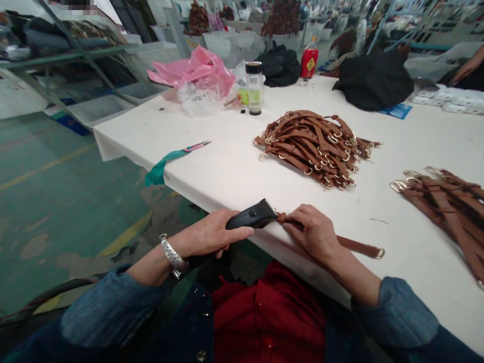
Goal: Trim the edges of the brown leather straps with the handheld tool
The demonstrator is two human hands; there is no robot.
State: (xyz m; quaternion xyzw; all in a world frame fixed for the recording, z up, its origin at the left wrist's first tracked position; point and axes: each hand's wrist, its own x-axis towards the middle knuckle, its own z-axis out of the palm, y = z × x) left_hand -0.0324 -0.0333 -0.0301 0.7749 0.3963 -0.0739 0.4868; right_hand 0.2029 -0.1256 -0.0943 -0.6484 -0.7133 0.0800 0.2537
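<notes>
At the near edge of the bench, the left hand is closed around a black handheld tool, fingers wrapped over its body, the tool's front end pointing toward the right hand and lying on the bench edge. A metal wristband sits on the left wrist. The right hand lies palm down with its fingers curled and pressing on one brown leather strap, pinning it flat along the near edge; the strap's left end meets the tip of the tool, and its right end, with a gold ring, sticks out past the wrist. Toward the right edge of the bench lies a fanned bundle of straps, brown with gold rings, well apart from the hands. Further in, about mid-bench, is a larger heap of straps, tangled with gold fittings. Near the left edge lies a pair of scissors with pink handles, touching a teal cloth strip that hangs over that edge. Toward the far edge stand a clear jar with a dark lid, crumpled pink plastic bags, a red bottle, and a black bag.
</notes>
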